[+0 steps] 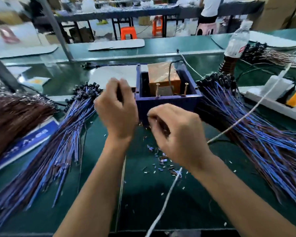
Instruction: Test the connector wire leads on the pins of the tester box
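The blue tester box [167, 98] stands on a green bench mat [96, 168], with blue-and-brown wire bundles [55, 151] fanned out on both sides of it and cut insulation scraps [161, 161] in front. The left hand [117, 106], beside the box's left wall, has fingers curled around a dark, blurred item. The right hand [176, 134], at its front wall, pinches thin wire leads [148, 124]. Beyond the box: a water bottle [236, 43], orange stools [128, 33] and a second workbench [143, 11].

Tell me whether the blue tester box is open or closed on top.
Open. The tester box has no lid: its copper-coloured block and two upright pins show from above.
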`<move>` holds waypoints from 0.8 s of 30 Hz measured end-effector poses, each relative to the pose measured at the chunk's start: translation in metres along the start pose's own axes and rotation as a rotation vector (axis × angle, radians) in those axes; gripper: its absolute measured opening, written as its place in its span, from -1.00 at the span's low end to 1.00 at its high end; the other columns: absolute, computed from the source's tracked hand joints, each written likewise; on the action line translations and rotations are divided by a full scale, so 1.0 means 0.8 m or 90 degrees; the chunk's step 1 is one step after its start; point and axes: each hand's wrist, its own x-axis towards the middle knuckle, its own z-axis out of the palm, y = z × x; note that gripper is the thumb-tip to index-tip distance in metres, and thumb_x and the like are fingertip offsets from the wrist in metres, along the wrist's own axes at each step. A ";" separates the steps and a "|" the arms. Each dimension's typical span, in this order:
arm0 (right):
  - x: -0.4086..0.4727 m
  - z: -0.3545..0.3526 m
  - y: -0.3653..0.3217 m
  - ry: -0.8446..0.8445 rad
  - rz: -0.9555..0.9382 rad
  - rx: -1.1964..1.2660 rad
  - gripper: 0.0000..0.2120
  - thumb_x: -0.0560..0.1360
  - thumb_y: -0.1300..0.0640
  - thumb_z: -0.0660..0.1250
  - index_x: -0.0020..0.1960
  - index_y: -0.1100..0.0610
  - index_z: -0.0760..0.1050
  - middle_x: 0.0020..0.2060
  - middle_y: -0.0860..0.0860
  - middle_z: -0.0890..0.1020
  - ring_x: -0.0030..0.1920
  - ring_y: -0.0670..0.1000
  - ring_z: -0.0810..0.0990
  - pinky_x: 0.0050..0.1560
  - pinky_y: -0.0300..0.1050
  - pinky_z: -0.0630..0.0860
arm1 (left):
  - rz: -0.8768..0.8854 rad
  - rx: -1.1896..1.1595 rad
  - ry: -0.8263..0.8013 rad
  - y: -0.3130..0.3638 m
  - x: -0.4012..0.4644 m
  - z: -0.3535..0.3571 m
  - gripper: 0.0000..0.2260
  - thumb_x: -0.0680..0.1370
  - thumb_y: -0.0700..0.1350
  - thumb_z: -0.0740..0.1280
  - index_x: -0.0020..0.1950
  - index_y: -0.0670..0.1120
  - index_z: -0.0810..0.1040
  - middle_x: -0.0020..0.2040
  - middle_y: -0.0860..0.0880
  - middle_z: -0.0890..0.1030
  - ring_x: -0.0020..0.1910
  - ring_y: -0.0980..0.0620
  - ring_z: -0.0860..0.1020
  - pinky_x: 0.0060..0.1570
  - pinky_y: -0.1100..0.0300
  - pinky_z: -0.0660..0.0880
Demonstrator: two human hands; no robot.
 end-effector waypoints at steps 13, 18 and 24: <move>0.071 0.181 -0.042 -0.598 0.050 -0.119 -0.74 0.62 -0.10 0.30 0.05 0.10 0.56 0.07 0.21 0.66 0.14 0.27 0.63 0.06 0.05 0.53 | -0.280 0.626 -0.303 -0.158 0.059 -0.078 -0.37 0.38 0.19 0.60 0.33 0.00 0.46 0.34 -0.26 0.43 0.32 -0.30 0.38 0.22 -0.14 0.44; 0.070 0.170 -0.032 -0.604 0.098 -0.056 -0.78 0.61 -0.11 0.34 0.01 0.05 0.58 0.02 0.08 0.70 0.10 0.20 0.62 -0.01 -0.05 0.44 | -0.318 0.597 -0.283 -0.165 0.060 -0.075 -0.47 0.50 0.03 0.54 0.38 -0.05 0.41 0.34 -0.24 0.47 0.33 -0.29 0.43 0.18 -0.16 0.46; 0.070 0.165 -0.029 -0.583 0.132 -0.014 -0.81 0.61 -0.07 0.38 -0.02 0.05 0.59 -0.03 0.03 0.69 0.06 0.14 0.62 -0.03 -0.08 0.44 | -0.252 0.537 -0.156 -0.172 0.072 -0.071 -0.82 0.58 -0.22 0.41 0.18 -0.11 0.59 0.12 -0.19 0.65 0.16 -0.26 0.56 -0.12 -0.03 0.39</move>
